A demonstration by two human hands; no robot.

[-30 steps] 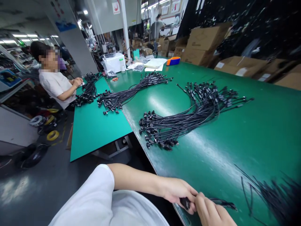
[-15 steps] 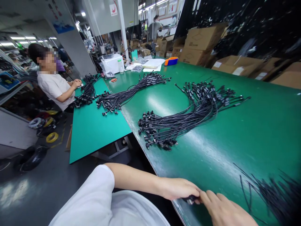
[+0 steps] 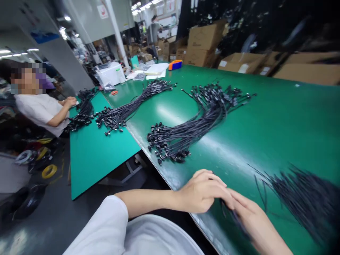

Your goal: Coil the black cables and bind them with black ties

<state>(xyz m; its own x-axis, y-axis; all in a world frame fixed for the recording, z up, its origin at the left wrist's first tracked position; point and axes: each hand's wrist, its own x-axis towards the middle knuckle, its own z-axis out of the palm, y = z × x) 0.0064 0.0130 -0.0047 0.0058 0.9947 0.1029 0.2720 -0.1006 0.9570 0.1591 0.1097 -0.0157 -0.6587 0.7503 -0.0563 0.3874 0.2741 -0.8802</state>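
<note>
My left hand [image 3: 204,191] and my right hand [image 3: 245,209] meet above the near edge of the green table [image 3: 278,131]. Fingers of both are closed around a black cable [image 3: 224,208], which hangs down below them and is partly hidden. Beyond my hands lies a large bundle of black cables [image 3: 196,129] with connectors at both ends. A smaller cable bundle [image 3: 132,108] sits farther back to the left. At the right, a pile of thin black cables [image 3: 305,194] is blurred.
A person [image 3: 45,106] in a white shirt handles black cables [image 3: 86,108] at the left table [image 3: 98,156]. An orange and blue holder [image 3: 175,64], papers [image 3: 156,69] and a white box [image 3: 108,75] stand at the back. Cardboard boxes [image 3: 202,39] line the far side.
The view has shifted to the right. Both hands have risen a little and drawn closer, with the fingers now overlapping; the connector seen between them earlier is hidden.
</note>
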